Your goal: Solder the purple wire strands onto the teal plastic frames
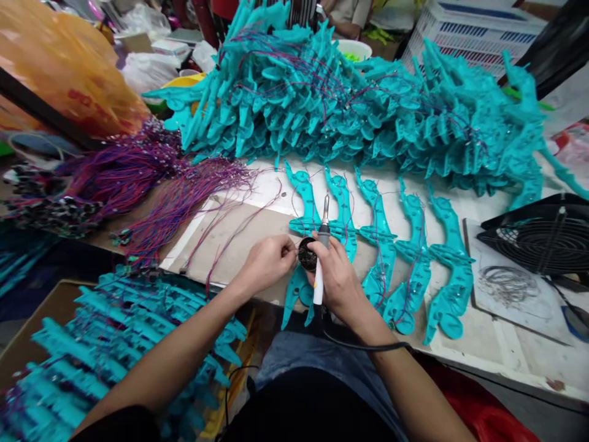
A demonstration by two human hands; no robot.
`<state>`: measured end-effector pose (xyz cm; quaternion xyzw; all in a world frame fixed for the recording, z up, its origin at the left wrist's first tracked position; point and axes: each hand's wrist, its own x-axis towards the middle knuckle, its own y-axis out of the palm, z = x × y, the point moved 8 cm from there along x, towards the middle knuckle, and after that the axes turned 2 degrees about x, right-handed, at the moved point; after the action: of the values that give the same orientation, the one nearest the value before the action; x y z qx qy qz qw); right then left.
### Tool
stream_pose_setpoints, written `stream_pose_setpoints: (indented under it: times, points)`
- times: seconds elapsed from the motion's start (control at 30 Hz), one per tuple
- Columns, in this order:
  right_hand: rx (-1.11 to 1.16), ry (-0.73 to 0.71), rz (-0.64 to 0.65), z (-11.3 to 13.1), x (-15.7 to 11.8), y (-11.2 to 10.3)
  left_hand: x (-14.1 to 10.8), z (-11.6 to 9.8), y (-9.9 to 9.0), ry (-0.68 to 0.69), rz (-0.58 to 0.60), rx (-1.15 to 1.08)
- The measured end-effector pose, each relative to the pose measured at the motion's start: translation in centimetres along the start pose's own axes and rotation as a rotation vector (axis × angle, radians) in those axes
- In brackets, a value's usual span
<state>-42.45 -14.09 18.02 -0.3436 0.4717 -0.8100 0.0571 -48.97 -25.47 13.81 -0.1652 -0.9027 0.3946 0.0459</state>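
Note:
My right hand (339,279) is closed around a soldering iron (318,283) with a white and grey handle, its metal tip pointing away from me. A round black part (307,255) sits between my two hands, against my right thumb; which hand bears it I cannot tell. At its left edge the fingers of my left hand (271,261) are pinched together, and what they hold is too small to make out. Beneath and beside my hands lies a row of several curved teal plastic shells (375,227) with thin red and blue wires on them.
A big heap of teal shells (322,92) spans the table's back. Bundles of red and blue wires (179,209) lie left, with loose strands on a board (230,230). A box of teal parts (105,350) stands lower left. At right are a black fan (547,230) and coiled solder-like wire (506,287).

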Motion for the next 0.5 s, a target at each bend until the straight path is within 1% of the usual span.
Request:
stream_pose_setpoints:
  times: [0.1,0.17,0.23,0.27,0.3,0.37,0.43,0.5]
  points:
    - [0.003,-0.015,0.01,0.2,0.2,0.4,0.5,-0.1,0.3,-0.005,0.026,0.035]
    - [0.0,-0.021,-0.01,0.3,0.2,0.1,0.7,-0.2,0.3,-0.005,0.043,-0.008]
    - [-0.02,-0.022,-0.049,0.2,-0.4,-1.0,0.5,-0.2,0.1,-0.005,0.065,-0.092]
    - [-0.038,-0.008,-0.071,0.0,-1.0,-1.9,0.2,-0.2,-0.1,-0.012,0.072,-0.13]
    - [-0.063,0.022,-0.093,-0.4,-1.9,-3.0,-0.1,-0.1,-0.4,-0.028,0.073,-0.152]
    - [-0.136,0.143,-0.165,-1.9,-4.8,-6.2,-0.8,0.5,-1.2,-0.079,0.054,-0.129]
    - [-0.243,0.321,-0.292,-3.9,-9.2,-10.4,-1.3,1.5,-2.0,-0.122,0.031,-0.026]
    - [-0.378,0.522,-0.454,-5.8,-15.0,-14.9,-1.5,3.0,-2.3,-0.196,0.017,0.051]
